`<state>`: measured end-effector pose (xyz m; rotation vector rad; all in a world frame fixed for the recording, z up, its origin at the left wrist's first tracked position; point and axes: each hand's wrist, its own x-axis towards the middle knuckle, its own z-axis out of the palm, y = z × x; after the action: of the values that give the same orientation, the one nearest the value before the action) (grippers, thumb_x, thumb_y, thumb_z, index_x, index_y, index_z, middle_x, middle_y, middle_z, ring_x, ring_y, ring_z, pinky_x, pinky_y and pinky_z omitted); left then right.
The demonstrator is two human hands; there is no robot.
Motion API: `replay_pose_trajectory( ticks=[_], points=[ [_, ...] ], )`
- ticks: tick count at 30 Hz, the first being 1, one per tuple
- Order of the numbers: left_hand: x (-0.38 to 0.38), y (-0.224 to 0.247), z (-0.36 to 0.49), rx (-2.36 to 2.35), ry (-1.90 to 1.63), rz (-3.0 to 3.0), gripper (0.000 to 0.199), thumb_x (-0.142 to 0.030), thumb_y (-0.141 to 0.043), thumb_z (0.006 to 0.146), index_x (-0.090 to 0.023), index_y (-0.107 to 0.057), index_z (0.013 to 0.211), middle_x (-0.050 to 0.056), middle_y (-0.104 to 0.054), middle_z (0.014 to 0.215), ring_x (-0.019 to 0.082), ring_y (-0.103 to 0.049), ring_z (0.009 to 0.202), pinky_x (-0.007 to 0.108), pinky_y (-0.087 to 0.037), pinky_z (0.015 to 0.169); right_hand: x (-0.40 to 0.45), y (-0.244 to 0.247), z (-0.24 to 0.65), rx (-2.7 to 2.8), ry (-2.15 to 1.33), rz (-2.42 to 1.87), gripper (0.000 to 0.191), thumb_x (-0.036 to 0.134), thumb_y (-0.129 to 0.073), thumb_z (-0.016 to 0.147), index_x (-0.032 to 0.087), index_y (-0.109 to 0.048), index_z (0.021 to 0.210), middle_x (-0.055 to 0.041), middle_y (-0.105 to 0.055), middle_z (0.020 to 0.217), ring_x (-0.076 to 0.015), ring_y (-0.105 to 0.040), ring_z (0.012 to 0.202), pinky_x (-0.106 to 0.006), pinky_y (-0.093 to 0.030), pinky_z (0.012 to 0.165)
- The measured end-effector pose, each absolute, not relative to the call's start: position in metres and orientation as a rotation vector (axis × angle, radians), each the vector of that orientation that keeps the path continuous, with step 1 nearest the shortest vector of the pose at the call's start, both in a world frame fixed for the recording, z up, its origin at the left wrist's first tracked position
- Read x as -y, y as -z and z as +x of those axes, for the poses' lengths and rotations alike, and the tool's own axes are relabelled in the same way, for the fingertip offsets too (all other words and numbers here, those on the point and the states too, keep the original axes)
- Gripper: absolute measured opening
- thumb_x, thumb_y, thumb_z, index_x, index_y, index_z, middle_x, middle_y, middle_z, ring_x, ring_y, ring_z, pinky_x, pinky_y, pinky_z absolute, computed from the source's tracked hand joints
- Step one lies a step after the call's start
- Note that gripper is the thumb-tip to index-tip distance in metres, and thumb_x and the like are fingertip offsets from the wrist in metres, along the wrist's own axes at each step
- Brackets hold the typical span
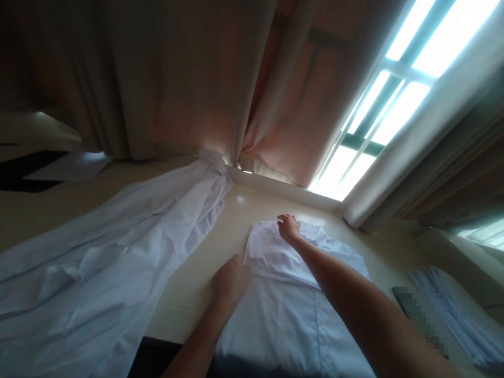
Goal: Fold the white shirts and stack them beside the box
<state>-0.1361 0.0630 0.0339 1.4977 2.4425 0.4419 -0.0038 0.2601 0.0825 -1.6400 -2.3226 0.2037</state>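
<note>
A white shirt (275, 304) lies spread on the pale tabletop in front of me, with a folded layer at its far end. My left hand (232, 278) is curled at the left edge of this shirt, its fingers closed on the cloth there and slightly blurred. Over the far end of the shirt, my right hand (289, 228) has its fingers apart and holds nothing. It is close to the cloth; whether it touches is hard to tell.
Another white garment (129, 252) lies crumpled along the left. Folded striped cloth (464, 315) sits at the right, beside a blurred-out dark item. Curtains (189, 79) and a bright window (378, 115) border the table (189, 294). Paper (71, 167) lies far left.
</note>
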Motion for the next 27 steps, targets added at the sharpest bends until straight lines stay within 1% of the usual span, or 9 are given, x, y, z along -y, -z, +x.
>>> replay_pose_trajectory(
  ticks=[3,6,9,12,16,19,22,25,27],
  points=[
    [-0.063,-0.036,-0.137,-2.436,-0.451,1.486,0.034,-0.045,-0.041,0.088,-0.018,-0.058,0.098,0.013,-0.070,0.097,0.024,-0.066,0.087,0.031,-0.044,0.068,-0.242,-0.091,0.026,2.332,-0.175,-1.624,0.029,0.023,-0.050,0.090,0.023,-0.063,0.116,-0.0082,-0.062,0.118,-0.0223,-0.050,0.113,-0.035,-0.036,0.092],
    [-0.064,-0.035,-0.139,-2.437,-0.457,1.484,0.038,-0.050,-0.039,0.088,-0.019,-0.058,0.099,0.013,-0.070,0.094,0.026,-0.066,0.088,0.032,-0.044,0.069,-0.196,-0.086,0.062,2.356,-0.140,-1.504,0.030,0.024,-0.052,0.089,0.024,-0.061,0.119,-0.0067,-0.062,0.119,-0.0206,-0.052,0.113,-0.034,-0.038,0.095],
    [-0.066,-0.033,-0.139,-2.452,-0.431,1.491,0.037,-0.050,-0.038,0.088,-0.020,-0.057,0.097,0.013,-0.071,0.094,0.026,-0.067,0.086,0.032,-0.044,0.068,-0.132,-0.067,0.121,2.343,-0.011,-1.250,0.034,0.027,-0.050,0.090,0.027,-0.057,0.123,-0.0069,-0.058,0.127,-0.0232,-0.050,0.118,-0.041,-0.038,0.100],
    [-0.067,-0.033,-0.137,-2.478,-0.404,1.523,0.036,-0.051,-0.037,0.089,-0.021,-0.056,0.096,0.012,-0.071,0.094,0.025,-0.067,0.084,0.031,-0.043,0.065,-0.071,-0.036,0.203,2.217,0.080,-1.378,0.038,0.035,-0.050,0.090,0.034,-0.054,0.128,-0.0066,-0.054,0.132,-0.0264,-0.048,0.124,-0.046,-0.037,0.103],
    [-0.067,-0.033,-0.129,-2.528,-0.371,1.559,0.040,-0.052,-0.030,0.090,-0.022,-0.055,0.095,0.011,-0.071,0.094,0.027,-0.067,0.082,0.033,-0.043,0.063,-0.013,0.011,0.311,1.916,0.222,-1.576,0.047,0.042,-0.059,0.083,0.039,-0.052,0.129,-0.0076,-0.056,0.129,-0.0309,-0.051,0.122,-0.051,-0.042,0.099],
    [-0.064,-0.032,-0.122,-2.575,-0.437,1.659,0.043,-0.051,-0.027,0.091,-0.020,-0.055,0.098,0.013,-0.071,0.095,0.027,-0.067,0.081,0.035,-0.045,0.066,0.008,0.036,0.360,1.767,0.283,-1.615,0.050,0.044,-0.062,0.080,0.039,-0.051,0.129,-0.0085,-0.061,0.123,-0.0302,-0.056,0.115,-0.048,-0.048,0.094],
    [-0.057,-0.029,-0.117,-2.561,-0.567,1.678,0.042,-0.049,-0.027,0.090,-0.019,-0.055,0.099,0.014,-0.070,0.099,0.027,-0.067,0.089,0.034,-0.047,0.075,0.016,0.043,0.374,1.718,0.274,-1.646,0.047,0.043,-0.060,0.081,0.037,-0.052,0.127,-0.0094,-0.062,0.119,-0.0285,-0.058,0.112,-0.044,-0.050,0.091],
    [-0.039,-0.022,-0.115,-2.486,-0.738,1.636,0.045,-0.051,-0.031,0.086,-0.016,-0.055,0.102,0.016,-0.068,0.103,0.027,-0.064,0.099,0.033,-0.047,0.084,0.020,0.033,0.372,1.689,0.254,-1.730,0.045,0.041,-0.056,0.083,0.028,-0.053,0.126,-0.0127,-0.059,0.121,-0.0303,-0.055,0.114,-0.045,-0.046,0.094],
    [-0.019,-0.015,-0.115,-2.492,-0.814,1.595,0.054,-0.056,-0.037,0.080,-0.012,-0.056,0.105,0.018,-0.067,0.105,0.029,-0.062,0.101,0.035,-0.046,0.088,0.023,0.023,0.372,1.653,0.225,-1.784,0.044,0.039,-0.051,0.085,0.022,-0.052,0.126,-0.0147,-0.056,0.123,-0.0312,-0.053,0.116,-0.047,-0.043,0.097]
  ],
)
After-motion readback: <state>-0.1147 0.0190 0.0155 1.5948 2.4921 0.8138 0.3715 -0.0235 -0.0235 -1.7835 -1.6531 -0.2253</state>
